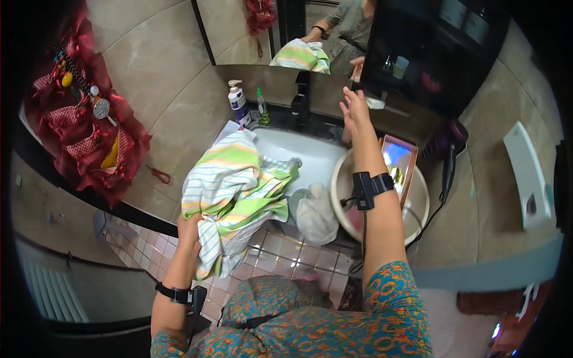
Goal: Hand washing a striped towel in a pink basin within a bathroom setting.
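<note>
My left hand (190, 231) grips a bunched striped cloth (230, 173), white with green, yellow and thin dark lines; the cloth hides most of its fingers. The cloth hangs over the left side of the white sink (310, 152), its lower end dangling above the floor. My right hand (356, 113) reaches forward past the sink's right end, holding nothing, its fingers stretched out. It is to the right of the black faucet (299, 101), below the mirror. A crumpled pale cloth (317, 216) lies over the sink's front edge.
A pump bottle (238, 102) and a green bottle (262, 106) stand behind the sink. Below my right forearm, a round basin (425, 206) holds a shiny box (401, 162). A hair dryer (447, 143) hangs at the right. Red fabric pouches (89, 128) hang on the left wall.
</note>
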